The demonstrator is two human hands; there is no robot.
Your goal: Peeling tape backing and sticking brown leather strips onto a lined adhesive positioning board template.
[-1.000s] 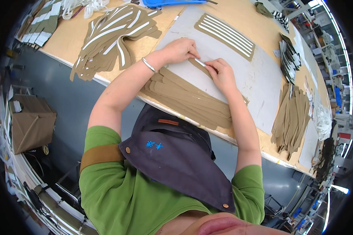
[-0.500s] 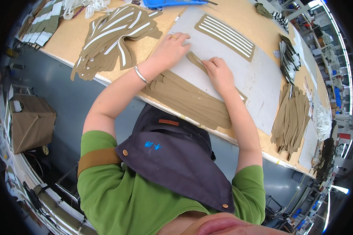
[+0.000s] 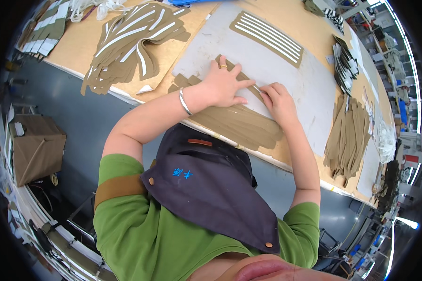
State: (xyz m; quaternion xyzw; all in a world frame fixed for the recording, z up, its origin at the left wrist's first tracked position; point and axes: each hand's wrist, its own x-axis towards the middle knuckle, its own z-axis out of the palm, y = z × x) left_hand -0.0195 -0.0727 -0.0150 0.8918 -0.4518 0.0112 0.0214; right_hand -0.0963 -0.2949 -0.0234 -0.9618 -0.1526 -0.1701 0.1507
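A narrow tan fabric strip [image 3: 244, 77] lies slantwise on the grey board [image 3: 309, 98]. My left hand [image 3: 226, 85] rests on it with fingers spread, pressing it flat. At its index fingertip a thin white strip [image 3: 257, 88] shows on the fabric. Thumb and fingers of my right hand [image 3: 279, 102] pinch this white strip from the right; most of it is hidden. Between my forearms, along the near table edge, is a layered pile of tan strips [image 3: 239, 125].
Beyond my hands lies a tan panel with several white stripes [image 3: 267, 40]. White-striped tan pieces [image 3: 131, 42] are heaped at left. At right are a bundle of tan strips [image 3: 347, 136] and dark pieces [image 3: 344, 65]. A brown box [image 3: 37, 150] stands on the floor at left.
My left hand has moved right and nearer, onto the fabric strip, with its fingers now spread. The right hand has shifted slightly right and nearer along the strip.
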